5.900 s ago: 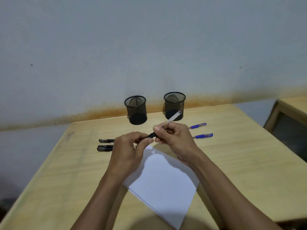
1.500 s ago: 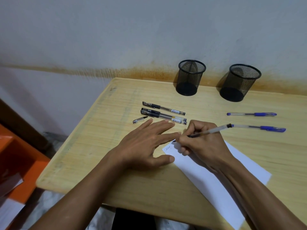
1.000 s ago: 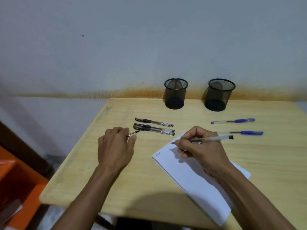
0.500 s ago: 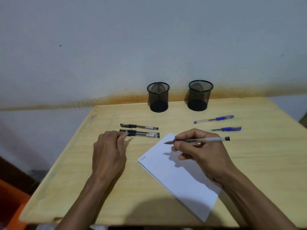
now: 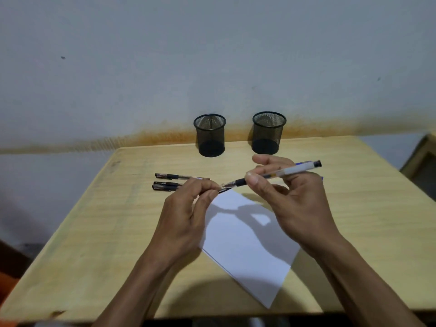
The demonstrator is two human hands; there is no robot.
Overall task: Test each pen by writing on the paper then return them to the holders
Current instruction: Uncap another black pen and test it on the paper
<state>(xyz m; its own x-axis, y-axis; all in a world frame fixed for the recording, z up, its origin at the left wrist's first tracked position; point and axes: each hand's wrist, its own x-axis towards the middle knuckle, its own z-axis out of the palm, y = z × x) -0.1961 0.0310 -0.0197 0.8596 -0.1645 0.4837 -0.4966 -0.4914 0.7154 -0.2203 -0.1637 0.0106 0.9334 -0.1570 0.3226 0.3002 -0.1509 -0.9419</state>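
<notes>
Against the wall, two mesh holders (image 5: 209,135) (image 5: 268,132) (apparently empty), upright, apart.

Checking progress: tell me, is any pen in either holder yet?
No, the left holder and right holder both look empty through the mesh.

Pen (image 5: 280,173) tip at cap (image 5: 224,190) (2 hands)

I note a light wooden table (image 5: 94,244) standing against a pale grey wall (image 5: 212,55). A rusty orange stain band (image 5: 153,135) runs along the wall at tabletop level. At the far right edge I see part of a wooden-framed piece of furniture (image 5: 422,159), its nature indeterminate.
</notes>
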